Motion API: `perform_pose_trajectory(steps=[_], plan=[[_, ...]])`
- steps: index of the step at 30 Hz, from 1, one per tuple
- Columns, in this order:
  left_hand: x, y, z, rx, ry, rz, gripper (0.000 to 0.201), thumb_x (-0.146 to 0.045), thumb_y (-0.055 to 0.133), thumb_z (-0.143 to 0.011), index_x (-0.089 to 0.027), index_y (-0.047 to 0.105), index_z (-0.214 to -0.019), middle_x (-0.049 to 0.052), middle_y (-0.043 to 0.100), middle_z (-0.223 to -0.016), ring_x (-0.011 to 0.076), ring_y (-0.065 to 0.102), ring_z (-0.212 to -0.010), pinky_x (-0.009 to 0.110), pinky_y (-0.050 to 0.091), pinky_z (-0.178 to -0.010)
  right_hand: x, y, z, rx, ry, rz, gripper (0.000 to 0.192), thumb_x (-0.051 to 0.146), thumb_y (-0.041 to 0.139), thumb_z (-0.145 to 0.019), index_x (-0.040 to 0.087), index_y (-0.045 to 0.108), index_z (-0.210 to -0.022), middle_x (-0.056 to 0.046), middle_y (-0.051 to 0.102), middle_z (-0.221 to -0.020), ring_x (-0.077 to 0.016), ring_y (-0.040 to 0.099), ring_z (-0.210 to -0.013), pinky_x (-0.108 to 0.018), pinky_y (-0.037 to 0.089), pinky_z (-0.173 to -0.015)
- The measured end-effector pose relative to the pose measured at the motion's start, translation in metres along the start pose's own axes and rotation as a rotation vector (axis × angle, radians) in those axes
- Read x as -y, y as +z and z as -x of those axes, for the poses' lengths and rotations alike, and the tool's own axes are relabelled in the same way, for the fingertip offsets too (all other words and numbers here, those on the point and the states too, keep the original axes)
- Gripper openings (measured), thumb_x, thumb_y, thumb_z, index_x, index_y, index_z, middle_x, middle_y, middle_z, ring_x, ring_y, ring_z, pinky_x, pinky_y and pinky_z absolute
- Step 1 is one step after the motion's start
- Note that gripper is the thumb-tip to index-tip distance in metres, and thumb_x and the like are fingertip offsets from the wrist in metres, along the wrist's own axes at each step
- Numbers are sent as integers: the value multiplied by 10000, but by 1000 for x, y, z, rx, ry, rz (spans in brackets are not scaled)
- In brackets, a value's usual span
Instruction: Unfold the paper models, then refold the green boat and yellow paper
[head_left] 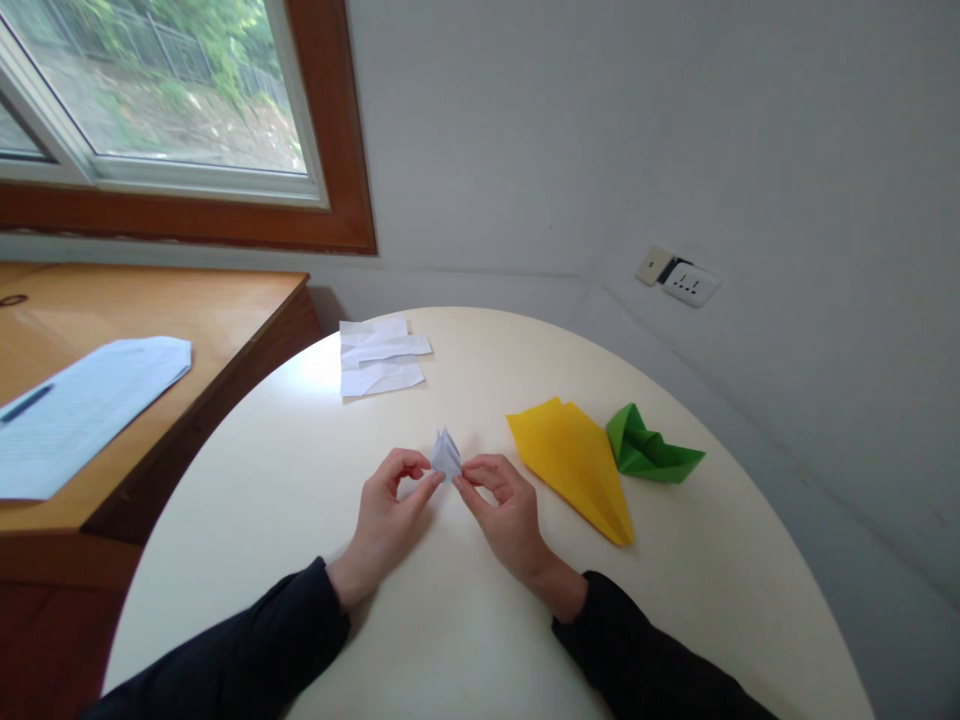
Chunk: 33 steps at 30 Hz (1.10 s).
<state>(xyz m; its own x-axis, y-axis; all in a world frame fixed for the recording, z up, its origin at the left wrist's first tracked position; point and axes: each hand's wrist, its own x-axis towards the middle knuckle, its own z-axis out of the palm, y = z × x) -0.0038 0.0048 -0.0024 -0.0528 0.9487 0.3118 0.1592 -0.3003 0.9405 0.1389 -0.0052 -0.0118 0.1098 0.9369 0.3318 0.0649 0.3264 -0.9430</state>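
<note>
From my remote seat I see the left hand [386, 510] and the right hand [501, 505] pinching a small, folded, pale bluish-white paper piece [446, 455] between thumb and fingertips, one hand on each side, just above the middle of the round cream table [315, 480]. Bare tabletop lies on the near side of the hands and to their left, out to the curved rim. Just to the right lies a yellow folded paper plane [574, 462], with a green folded paper boat [651, 450] touching it. Creased white paper sheets [381, 357] sit near the far edge.
</note>
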Motion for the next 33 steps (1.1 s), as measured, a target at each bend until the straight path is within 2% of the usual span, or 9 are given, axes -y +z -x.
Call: perform_pose_trajectory(steps=[7, 11, 22, 33], plan=[[-1, 1, 1, 10, -37, 28, 135, -285, 662, -713, -163, 606, -727, 12, 603, -671, 146, 549, -661, 265, 440, -644, 0, 0, 1, 2, -53, 41, 122, 270, 668, -737, 202, 620, -826, -29, 687, -763, -165, 665, -716, -291, 560, -684], [-4, 2, 0, 0, -40, 55, 146, -297, 676, -698, -162, 627, -725, 13, 623, -652, 142, 554, -627, 256, 446, -613, 1, -2, 1, 21, -130, 96, 89, 255, 646, -759, 212, 664, -835, -30, 702, -797, -168, 659, -704, -307, 567, -684], [1, 0, -1, 20, -91, 94, 164, -314, 667, -704, -158, 618, -703, 19, 639, -669, 145, 563, -642, 261, 445, -634, 7, -4, -1, 86, -321, 163, 111, 179, 627, -780, 250, 688, -838, -29, 707, -840, -187, 656, -841, -333, 540, -792], [6, 1, -1, 27, -107, 79, 131, -278, 639, -707, -155, 603, -677, 25, 649, -703, 146, 568, -650, 262, 452, -635, 7, -4, -2, 92, -368, 176, 127, 141, 643, -768, 242, 680, -836, -43, 676, -878, -170, 645, -858, -304, 528, -791]])
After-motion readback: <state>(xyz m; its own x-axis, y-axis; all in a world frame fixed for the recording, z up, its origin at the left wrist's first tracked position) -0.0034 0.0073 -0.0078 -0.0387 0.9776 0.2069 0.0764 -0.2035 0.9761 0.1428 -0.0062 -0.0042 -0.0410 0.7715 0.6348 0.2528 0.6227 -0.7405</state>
